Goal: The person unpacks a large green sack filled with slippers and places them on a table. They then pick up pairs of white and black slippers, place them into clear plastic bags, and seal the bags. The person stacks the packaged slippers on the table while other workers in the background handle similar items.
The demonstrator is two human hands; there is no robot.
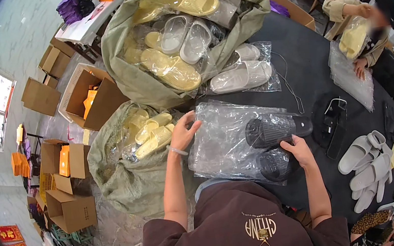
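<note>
A pair of black slippers (269,132) lies on the black table in front of me, partly covered by clear plastic. My right hand (299,152) grips the nearer slipper of the pair at its right end; the hand hides part of it. Left of the slippers, clear plastic bags (220,142) are spread out, wrinkled and overlapping. My left hand (184,131) is at their left edge, thumb and fingers apart. Just beyond the bags sits a bagged pair of pale grey slippers (243,75).
A large green sack (117,58) of bagged yellow and grey slippers stands at the far left, a smaller sack (119,186) nearer. Grey slippers (361,153) and a black phone-like object (335,119) lie right. Across the table a person (372,23) handles a bagged yellow slipper. Cardboard boxes (71,210) stand left.
</note>
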